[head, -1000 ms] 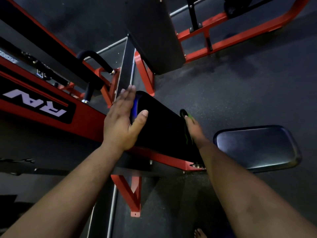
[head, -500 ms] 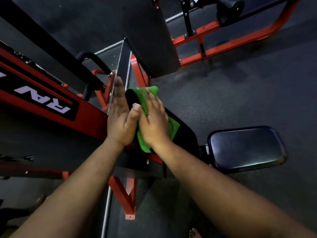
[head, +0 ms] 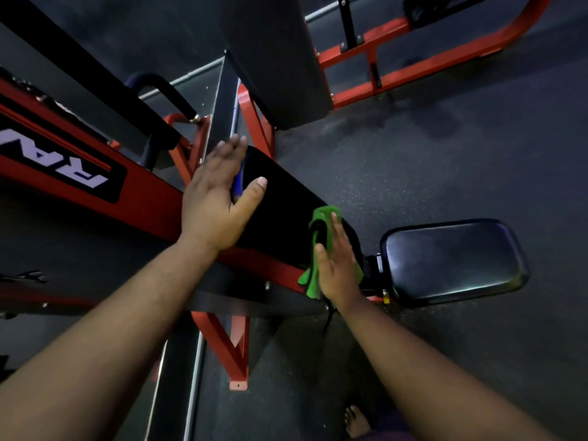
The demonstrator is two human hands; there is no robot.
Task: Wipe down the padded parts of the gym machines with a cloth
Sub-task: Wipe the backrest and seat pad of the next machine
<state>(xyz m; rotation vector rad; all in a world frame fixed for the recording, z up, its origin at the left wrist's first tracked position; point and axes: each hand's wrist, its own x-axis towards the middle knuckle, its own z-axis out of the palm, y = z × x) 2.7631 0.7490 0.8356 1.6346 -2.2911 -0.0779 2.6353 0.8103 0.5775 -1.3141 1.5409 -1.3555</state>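
Cloth (head: 318,249) mostly under right hand (head: 337,268)

1. The right hand (head: 338,265) with the cloth (head: 318,249) has slid from beside the left hand's (head: 216,198) thumb to the pad's (head: 283,211) near end
2. Black pad surface now lies bare between the two hands

Bright green cloth (head: 313,275) crumpled against lower end of long black pad (head: 286,205), pad slanting along red frame
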